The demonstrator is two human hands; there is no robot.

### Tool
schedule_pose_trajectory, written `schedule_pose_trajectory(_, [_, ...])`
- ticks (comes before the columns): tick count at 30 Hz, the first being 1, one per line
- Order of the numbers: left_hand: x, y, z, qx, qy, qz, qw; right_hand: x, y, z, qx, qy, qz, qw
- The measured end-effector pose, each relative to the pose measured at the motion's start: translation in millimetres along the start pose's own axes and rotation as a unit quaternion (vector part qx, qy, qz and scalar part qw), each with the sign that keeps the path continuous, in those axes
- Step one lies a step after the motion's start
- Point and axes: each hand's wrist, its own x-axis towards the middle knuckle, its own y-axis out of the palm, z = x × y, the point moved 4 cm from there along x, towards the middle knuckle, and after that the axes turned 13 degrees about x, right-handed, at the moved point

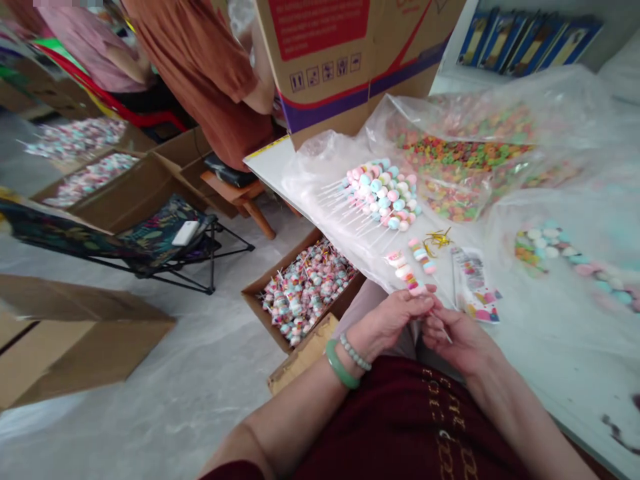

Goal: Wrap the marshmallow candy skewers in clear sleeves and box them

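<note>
At the near edge of the white table [545,373], the left hand [395,317] and the right hand [453,333] meet around one wrapped candy skewer [406,272]. The left hand's grip is narrow, fingers closed at the skewer's lower end. The right hand's fingers are curled closed beside it, at the stick; their exact contact is partly hidden. The skewer's candy section extends beyond the hands, tilted. Just beyond the hands lies a second skewer [423,256], near the gold twist ties [438,239]. Printed plastic bags [475,283] lie to the right. Farther back, a pile of candy skewers [384,193] rests on clear plastic sheeting [320,163], sticks pointing left. An open carton [295,343] of wrapped skewers stands below the table edge.
</note>
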Motion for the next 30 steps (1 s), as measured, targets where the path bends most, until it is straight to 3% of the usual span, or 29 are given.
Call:
schedule_pose_trajectory(1, [-2,-1.2,-1,0.031,0.003,0.015,0.999,-1,0,-5,0.059,0.040,0.004,0.997])
schedule_pose_trajectory(3, [-4,-3.5,-4,0.069,0.019,0.032,0.997,-3,-2,-7,0.064,0.044,-0.014,0.997])
schedule_pose_trajectory(6, [-6,-11.1,-12,0.125,0.079,-0.024,0.989,-8,-4,12,-0.059,-0.116,-0.119,0.984])
schedule_pose_trajectory(8, [-8,-12.1,-14,0.172,0.088,-0.037,0.980,-12,2,24,-0.074,-0.201,-0.148,0.966])
schedule_pose_trajectory(9, [-8,-9.9,-11,0.187,0.066,-0.010,0.980,-11,8,27,-0.049,-0.200,-0.128,0.970])
schedule_pose_trajectory(11, [-8,-4.7,-2,0.187,-0.010,0.062,0.980,-3,22,23,0.031,-0.117,-0.052,0.991])
schedule_pose_trajectory(12, [-8,-5.4,2,0.190,-0.039,0.062,0.979,2,25,21,0.068,-0.085,-0.047,0.993])
schedule_pose_trajectory(14, [-6,-14.0,4,0.249,-0.047,-0.018,0.967,12,25,20,0.136,-0.104,-0.100,0.980])
schedule_pose_trajectory(16, [-5,-24.5,-2,0.345,0.012,-0.126,0.930,18,21,17,0.180,-0.130,-0.152,0.963])
schedule_pose_trajectory(18, [-6,-30.9,-10,0.412,0.090,-0.185,0.888,21,20,15,0.183,-0.122,-0.147,0.964])
schedule_pose_trajectory(20, [-6,-37.1,-14,0.422,0.138,-0.214,0.870,22,18,21,0.138,-0.116,-0.115,0.977])
schedule_pose_trajectory(23, [-3,-49.3,-18,0.361,0.123,-0.258,0.888,28,3,51,-0.036,-0.182,-0.124,0.975])
schedule_pose_trajectory(25, [0,-54.0,-19,0.288,0.086,-0.276,0.913,40,-9,80,-0.218,-0.262,-0.176,0.923])
schedule_pose_trajectory(27, [1,-53.0,-20,0.222,0.048,-0.272,0.935,57,-19,108,-0.380,-0.320,-0.241,0.833])
schedule_pose_trajectory(28, [1,-51.3,-20,0.197,0.030,-0.266,0.943,68,-22,118,-0.434,-0.321,-0.269,0.798])
schedule_pose_trajectory(30, [0,-47.5,-20,0.161,0.000,-0.254,0.954,91,-28,131,-0.490,-0.301,-0.291,0.765])
